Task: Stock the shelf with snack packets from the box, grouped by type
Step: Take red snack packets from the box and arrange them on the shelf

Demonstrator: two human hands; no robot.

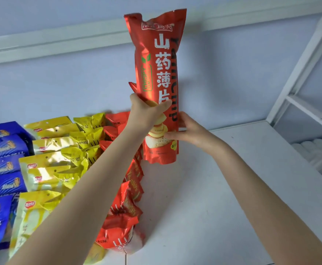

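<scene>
Gripping the tall red packet point(160, 83) around its middle with the left hand point(146, 109), thumb lying across the printed front and fingers wrapping out of sight behind. Pinching the packet's lower right edge with the right hand point(186, 131), thumb pressing on the front. Holding the packet upright over the white shelf point(232, 188), near the back wall, just beside the far end of the row of red packets point(125, 207); resting on the shelf or hanging just above it, impossible to tell. Flanking that row on the left, yellow packets point(57, 159), then blue packets point(1, 169) at the edge. Rising at the right, a white frame point(299, 73).
</scene>
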